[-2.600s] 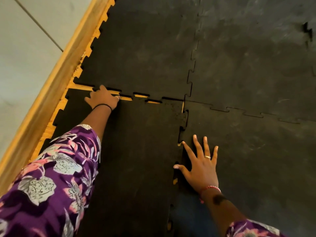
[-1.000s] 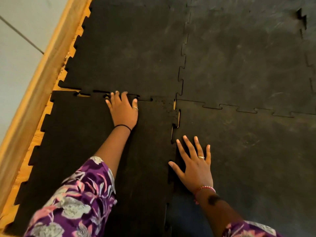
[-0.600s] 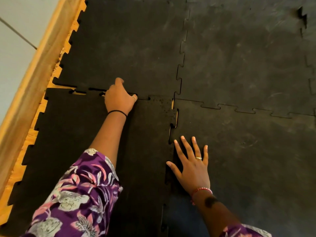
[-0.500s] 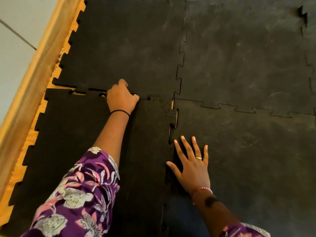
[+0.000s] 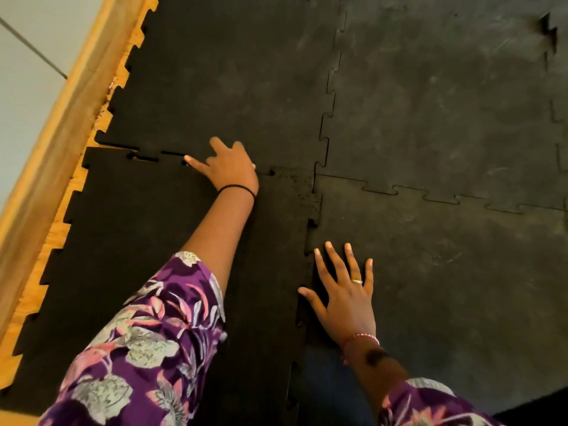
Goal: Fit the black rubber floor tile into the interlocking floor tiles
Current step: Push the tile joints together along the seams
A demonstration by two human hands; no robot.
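Note:
The black rubber floor tile (image 5: 129,241) lies at the lower left, its toothed top edge against the upper-left tile (image 5: 230,72). My left hand (image 5: 229,167) presses flat on that top seam, fingers spread, holding nothing. Left of the hand the teeth show small dark gaps; to its right the seam looks flush. My right hand (image 5: 344,296) rests flat with fingers apart on the lower-right tile (image 5: 445,272), its thumb at the vertical seam, where the loose tile's edge overlaps slightly.
Further black interlocking tiles (image 5: 445,103) cover the floor to the upper right, one joint lifted at the far top right. A yellow wooden floor strip and wood border (image 5: 52,142) run along the left, with a pale wall beyond.
My left hand has slid along the top seam from its left end to the middle, pressing down. The yellow gaps in that seam have closed. My right hand has stayed in place.

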